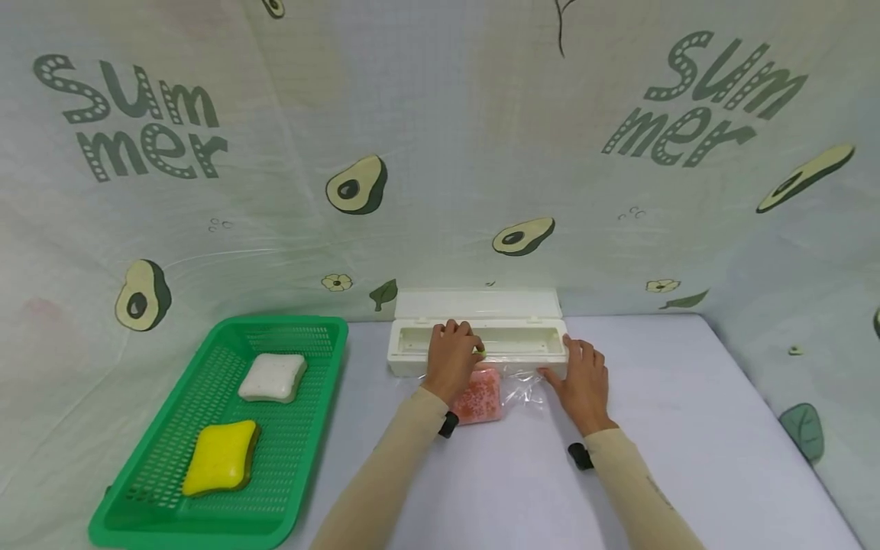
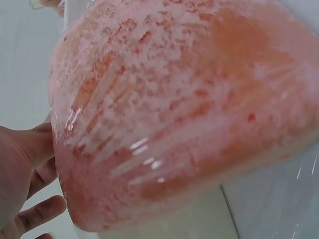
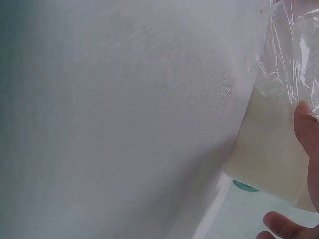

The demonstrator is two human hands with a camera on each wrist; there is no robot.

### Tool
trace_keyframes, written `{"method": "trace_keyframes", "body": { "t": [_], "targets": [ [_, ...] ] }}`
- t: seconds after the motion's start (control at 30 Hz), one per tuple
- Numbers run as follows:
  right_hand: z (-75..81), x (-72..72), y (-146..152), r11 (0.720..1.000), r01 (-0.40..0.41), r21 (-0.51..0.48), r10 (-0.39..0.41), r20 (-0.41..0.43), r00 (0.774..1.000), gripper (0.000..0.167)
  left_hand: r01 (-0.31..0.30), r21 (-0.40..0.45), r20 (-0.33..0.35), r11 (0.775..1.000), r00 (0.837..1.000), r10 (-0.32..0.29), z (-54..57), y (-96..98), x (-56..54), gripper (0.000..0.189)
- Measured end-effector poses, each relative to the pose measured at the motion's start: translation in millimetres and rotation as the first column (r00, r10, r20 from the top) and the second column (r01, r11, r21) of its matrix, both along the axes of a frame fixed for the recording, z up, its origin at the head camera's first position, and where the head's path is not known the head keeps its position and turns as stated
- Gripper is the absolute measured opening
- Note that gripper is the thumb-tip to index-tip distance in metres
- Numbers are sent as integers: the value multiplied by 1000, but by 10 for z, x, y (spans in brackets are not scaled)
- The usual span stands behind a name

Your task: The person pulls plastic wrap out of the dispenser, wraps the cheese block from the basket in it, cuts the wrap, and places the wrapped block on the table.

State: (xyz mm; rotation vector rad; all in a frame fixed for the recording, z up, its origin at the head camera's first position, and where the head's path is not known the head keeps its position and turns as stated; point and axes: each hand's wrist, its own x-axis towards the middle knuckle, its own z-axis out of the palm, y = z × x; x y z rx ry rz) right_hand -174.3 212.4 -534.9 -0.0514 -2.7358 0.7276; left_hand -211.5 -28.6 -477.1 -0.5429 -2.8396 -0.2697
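Observation:
A white cling film dispenser (image 1: 412, 363) stands at the back of the table, its lid (image 1: 479, 303) tipped open. My left hand (image 1: 450, 365) is bent over its front edge, pinching a small yellow-green slide cutter (image 1: 480, 352), mostly hidden by the fingers. At the right end, my right hand (image 1: 584, 388) grips the dispenser, with the thumb (image 3: 305, 122) on its front face near the film. Clear cling film (image 1: 524, 388) hangs down in front in creases. A mottled pink-and-white block (image 1: 484, 399) lies before the dispenser, covered by shiny film in the left wrist view.
To the left is a green plastic basket (image 1: 321, 451) holding a white speckled sponge (image 1: 271, 377) and a yellow sponge (image 1: 220, 457). Behind the white table (image 1: 660, 428) hangs a printed cloth (image 1: 440, 137) with avocados, close to the lid.

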Motion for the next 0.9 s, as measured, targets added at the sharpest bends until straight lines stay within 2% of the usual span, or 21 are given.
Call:
{"method": "trace_keyframes", "body": {
  "t": [0.2, 0.33, 0.53, 0.73, 0.9],
  "targets": [
    [-14, -13, -39, 1000, -14, 6, 14, -10, 1000, 86, -24, -9, -43, 1000, 999, 24, -2, -208, 14, 8],
    [-6, -17, -14, 1000, -10, 21, 11, -27, 1000, 86, -70, 24, -57, 997, 996, 72, 20, -444, 32, 10],
    [-13, -24, 31, 999, 0, 36, 2, -46, 999, 86, -136, 83, -59, 987, 988, 141, -8, -793, 62, 10],
    [-46, -31, 19, 999, -4, 47, 6, -43, 999, 85, -234, 74, -44, 969, 970, 238, -26, -1021, 100, 12],
    [-57, -28, 14, 999, -5, 47, 7, -42, 999, 85, -285, 120, -21, 951, 957, 289, -46, -1157, 129, 12]
  ]
}}
